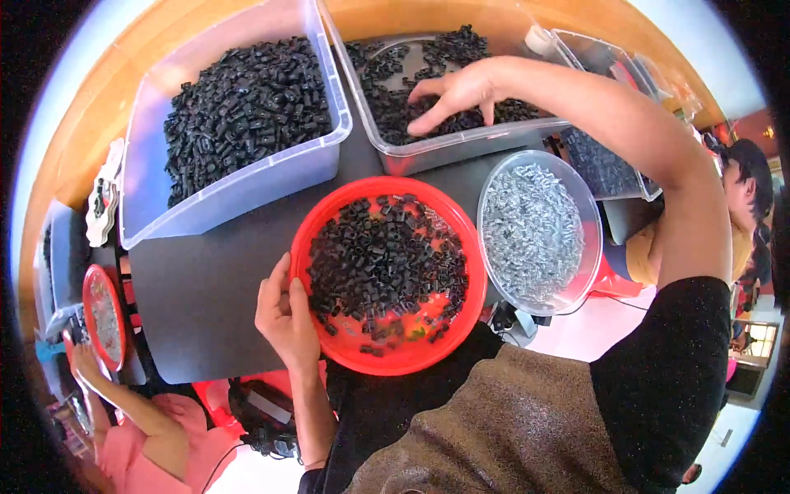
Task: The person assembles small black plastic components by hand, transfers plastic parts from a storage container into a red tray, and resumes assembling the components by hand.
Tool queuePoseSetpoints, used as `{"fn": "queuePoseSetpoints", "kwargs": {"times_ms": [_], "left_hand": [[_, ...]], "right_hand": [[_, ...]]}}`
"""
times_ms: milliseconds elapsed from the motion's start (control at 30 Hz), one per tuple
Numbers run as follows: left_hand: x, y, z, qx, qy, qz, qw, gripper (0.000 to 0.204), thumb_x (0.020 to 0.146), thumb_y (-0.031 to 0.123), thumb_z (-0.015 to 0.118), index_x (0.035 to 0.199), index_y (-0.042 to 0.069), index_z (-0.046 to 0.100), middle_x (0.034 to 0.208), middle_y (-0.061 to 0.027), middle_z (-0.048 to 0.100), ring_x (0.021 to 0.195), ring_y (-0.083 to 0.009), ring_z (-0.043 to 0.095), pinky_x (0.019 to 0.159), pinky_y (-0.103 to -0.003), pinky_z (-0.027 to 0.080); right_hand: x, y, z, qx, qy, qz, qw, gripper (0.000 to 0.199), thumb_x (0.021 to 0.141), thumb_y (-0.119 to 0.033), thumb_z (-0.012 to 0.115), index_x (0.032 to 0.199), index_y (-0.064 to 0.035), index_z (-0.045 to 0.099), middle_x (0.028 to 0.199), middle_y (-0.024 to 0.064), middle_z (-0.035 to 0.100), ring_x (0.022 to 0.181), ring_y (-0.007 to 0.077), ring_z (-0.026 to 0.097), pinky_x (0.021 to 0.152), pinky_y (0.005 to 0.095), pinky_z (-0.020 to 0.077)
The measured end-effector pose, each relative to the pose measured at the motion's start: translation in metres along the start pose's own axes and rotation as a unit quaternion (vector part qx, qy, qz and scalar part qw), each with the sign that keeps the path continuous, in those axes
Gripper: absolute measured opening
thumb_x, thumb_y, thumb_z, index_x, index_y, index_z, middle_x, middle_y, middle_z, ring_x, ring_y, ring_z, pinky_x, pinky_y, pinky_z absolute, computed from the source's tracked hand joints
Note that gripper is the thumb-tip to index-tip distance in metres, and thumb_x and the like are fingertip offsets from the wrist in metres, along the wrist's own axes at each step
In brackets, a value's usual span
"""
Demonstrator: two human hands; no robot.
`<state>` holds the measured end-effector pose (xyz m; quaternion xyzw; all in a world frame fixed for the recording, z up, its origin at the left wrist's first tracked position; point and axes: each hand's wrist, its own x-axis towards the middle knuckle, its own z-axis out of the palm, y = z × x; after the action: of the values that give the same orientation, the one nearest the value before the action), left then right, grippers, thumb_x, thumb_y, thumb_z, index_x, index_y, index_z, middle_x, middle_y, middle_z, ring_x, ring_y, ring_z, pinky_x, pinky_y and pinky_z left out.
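Observation:
Close in front of me is a round red tray point(387, 365) holding many small black plastic parts point(378, 259), with patches of its printed bottom showing. My left hand point(288, 313) grips the tray's left rim, thumb on top and fingers along the outside. Stretched forward, my right hand point(462, 92) reaches into a clear plastic bin point(465, 142) over a layer of similar black parts. Its thumb and forefinger are spread; the other fingertips are partly hidden, and I see nothing held between them.
A larger clear bin point(247, 185) heaped with black parts stands at the far left. Right of the tray, a clear round tub point(598, 263) holds small transparent pieces. All rest on a dark table point(206, 296). Other people sit at left, beside another red tray point(121, 350), and at right.

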<state>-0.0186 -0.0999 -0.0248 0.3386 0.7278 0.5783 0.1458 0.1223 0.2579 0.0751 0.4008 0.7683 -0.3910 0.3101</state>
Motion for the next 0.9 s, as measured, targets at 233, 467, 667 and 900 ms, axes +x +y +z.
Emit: {"fn": "queuePoseSetpoints", "kwargs": {"times_ms": [233,467,667,900], "left_hand": [[0.0,0.002,-0.001,0.011,0.001,0.01,1.0,0.032,0.091,-0.005,0.055,0.121,0.0,0.065,0.091,-0.0023,0.057,0.073,-0.0062,0.053,0.062,-0.02,0.043],[0.001,0.004,-0.001,0.005,0.002,0.019,1.0,0.029,0.092,-0.004,0.056,0.119,0.0,0.066,0.089,-0.0016,0.057,0.073,-0.0057,0.053,0.062,-0.02,0.043],[0.0,-0.001,-0.002,0.002,0.0,0.021,1.0,0.027,0.092,-0.002,0.057,0.118,0.0,0.066,0.088,-0.0015,0.057,0.074,-0.0057,0.053,0.062,-0.02,0.043],[0.0,-0.004,-0.003,-0.002,-0.003,0.003,1.0,0.028,0.093,-0.001,0.057,0.12,0.0,0.065,0.09,-0.0023,0.058,0.076,-0.0058,0.054,0.065,-0.02,0.046]], "right_hand": [[0.023,-0.023,0.027,0.034,0.093,-0.031,0.995,0.087,0.067,-0.027,0.081,0.144,-0.0132,0.043,0.144,0.0189,0.044,0.134,0.0295,0.041,0.096,0.0538,0.0433],[-0.003,-0.02,-0.009,0.172,0.03,-0.173,0.969,0.025,0.067,-0.012,0.07,0.087,-0.0134,0.055,0.082,0.0004,0.059,0.066,0.0094,0.058,0.045,0.0252,0.0397],[-0.089,-0.064,-0.012,0.352,-0.158,-0.305,0.87,0.019,0.088,-0.014,0.064,0.104,-0.0048,0.063,0.101,0.0095,0.063,0.076,0.0132,0.063,0.049,0.0234,0.0487],[-0.099,-0.099,0.087,0.054,-0.166,-0.328,0.928,0.019,0.07,-0.006,0.067,0.087,-0.004,0.058,0.074,0.0,0.056,0.056,0.006,0.054,0.043,0.0233,0.0411]]}}
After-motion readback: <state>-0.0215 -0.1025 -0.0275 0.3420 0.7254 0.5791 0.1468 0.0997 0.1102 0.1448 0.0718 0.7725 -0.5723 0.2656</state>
